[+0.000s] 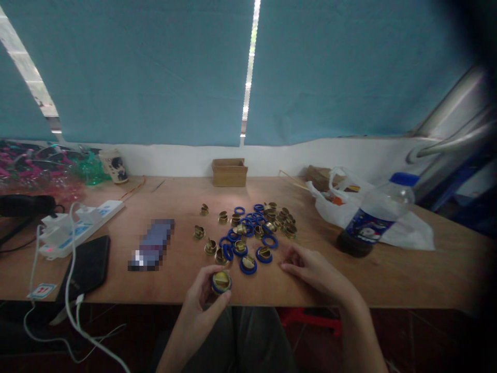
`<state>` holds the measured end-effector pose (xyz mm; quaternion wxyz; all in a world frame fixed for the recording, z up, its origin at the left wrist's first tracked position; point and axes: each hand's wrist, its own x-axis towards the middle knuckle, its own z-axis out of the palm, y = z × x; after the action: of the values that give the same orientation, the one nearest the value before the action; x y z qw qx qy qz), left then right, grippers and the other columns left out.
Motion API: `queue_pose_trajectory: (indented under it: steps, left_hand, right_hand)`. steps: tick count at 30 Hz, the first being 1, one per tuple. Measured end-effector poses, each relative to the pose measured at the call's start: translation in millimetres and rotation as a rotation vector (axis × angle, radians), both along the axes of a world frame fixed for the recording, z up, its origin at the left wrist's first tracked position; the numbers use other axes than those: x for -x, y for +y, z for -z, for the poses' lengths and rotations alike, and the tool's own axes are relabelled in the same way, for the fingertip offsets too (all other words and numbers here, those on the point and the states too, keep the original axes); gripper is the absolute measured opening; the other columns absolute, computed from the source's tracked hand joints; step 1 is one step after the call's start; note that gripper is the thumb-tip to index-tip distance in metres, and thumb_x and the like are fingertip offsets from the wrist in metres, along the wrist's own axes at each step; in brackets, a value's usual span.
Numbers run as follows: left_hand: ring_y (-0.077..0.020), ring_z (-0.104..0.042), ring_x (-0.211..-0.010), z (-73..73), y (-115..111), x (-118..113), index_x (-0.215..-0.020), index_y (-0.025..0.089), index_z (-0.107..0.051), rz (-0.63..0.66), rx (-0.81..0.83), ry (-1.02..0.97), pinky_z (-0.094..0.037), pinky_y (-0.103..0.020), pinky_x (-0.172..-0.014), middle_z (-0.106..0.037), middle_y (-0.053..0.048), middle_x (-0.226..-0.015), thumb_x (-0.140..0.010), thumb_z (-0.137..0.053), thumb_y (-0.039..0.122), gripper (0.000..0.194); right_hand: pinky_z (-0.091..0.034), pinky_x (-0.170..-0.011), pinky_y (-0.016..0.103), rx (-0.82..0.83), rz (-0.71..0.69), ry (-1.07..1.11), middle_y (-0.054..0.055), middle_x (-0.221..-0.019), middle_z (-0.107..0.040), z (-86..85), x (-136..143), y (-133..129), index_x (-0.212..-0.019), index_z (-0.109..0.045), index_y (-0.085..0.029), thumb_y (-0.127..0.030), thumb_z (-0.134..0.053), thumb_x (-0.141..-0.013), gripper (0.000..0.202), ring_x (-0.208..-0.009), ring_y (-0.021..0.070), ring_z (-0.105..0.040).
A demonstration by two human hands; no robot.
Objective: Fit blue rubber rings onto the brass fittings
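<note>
My left hand [204, 298] grips a round brass fitting [221, 281] with a blue ring around it, near the table's front edge. My right hand [306, 267] is by the table top, just right of the pile, its fingers loosely curled and the thumb a little apart; nothing shows between them. Close to that hand lie a brass fitting with a blue ring [264, 254] and a loose blue ring [270, 241]. Another ringed brass fitting [248, 263] rests between the two hands. Several bare brass fittings [210, 246] and loose blue rings are spread behind.
A phone [152, 244], a black device [87, 267] and a white power strip [85, 228] with cables lie left. A small cardboard box [229, 173] stands at the back wall. On the right are a dark drink bottle [368, 223] and a white plastic bag [411, 230].
</note>
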<state>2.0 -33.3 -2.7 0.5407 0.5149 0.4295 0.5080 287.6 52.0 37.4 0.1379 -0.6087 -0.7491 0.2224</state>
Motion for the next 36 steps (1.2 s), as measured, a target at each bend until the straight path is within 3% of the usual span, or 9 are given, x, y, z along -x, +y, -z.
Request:
queue_pose_trajectory:
  steps: [16,23,28,36]
  left_hand:
    - [-0.0227,-0.061,-0.112,-1.7,-1.8,-0.3,-0.116,0.024,-0.057,-0.032,0.014,0.008,-0.047,-0.031,-0.092,-0.068,-0.006,-0.115,-0.085,-0.065,0.023,0.032]
    - [-0.0221,-0.062,-0.108,-1.8,-0.8,-0.3,-0.116,0.023,-0.057,-0.025,0.014,0.016,-0.047,-0.031,-0.09,-0.068,-0.006,-0.113,-0.086,-0.065,0.023,0.03]
    - [-0.0228,-0.062,-0.108,-0.6,-0.9,0.9,-0.115,0.023,-0.059,-0.035,0.009,0.017,-0.047,-0.031,-0.091,-0.068,-0.006,-0.113,-0.085,-0.066,0.025,0.031]
    - [-0.023,-0.06,-0.113,0.7,1.0,2.4,-0.115,0.024,-0.058,-0.012,0.016,-0.007,-0.046,-0.031,-0.092,-0.067,-0.006,-0.117,-0.086,-0.065,0.023,0.03]
  right_hand:
    - [-0.041,-0.06,0.031,0.004,-0.024,-0.001,0.006,-0.076,-0.066,0.4,1.1,0.0,-0.074,-0.052,-0.022,-0.032,-0.057,-0.083,0.014,-0.071,0.0227,-0.06]
    - [-0.04,-0.057,0.031,-0.01,-0.007,0.061,0.005,-0.073,-0.065,3.7,-1.3,-1.3,-0.076,-0.052,-0.022,-0.046,-0.055,-0.086,0.026,-0.066,0.0216,-0.059]
    - [-0.041,-0.057,0.03,-0.026,-0.01,0.098,0.004,-0.073,-0.067,2.6,-1.3,-4.1,-0.08,-0.056,-0.022,-0.044,-0.059,-0.084,0.023,-0.065,0.0211,-0.06]
    - [-0.035,-0.054,0.031,-0.04,0.181,-0.118,0.007,-0.074,-0.068,4.3,3.1,-8.4,-0.077,-0.056,-0.022,-0.051,-0.063,-0.079,0.03,-0.069,0.0262,-0.062]
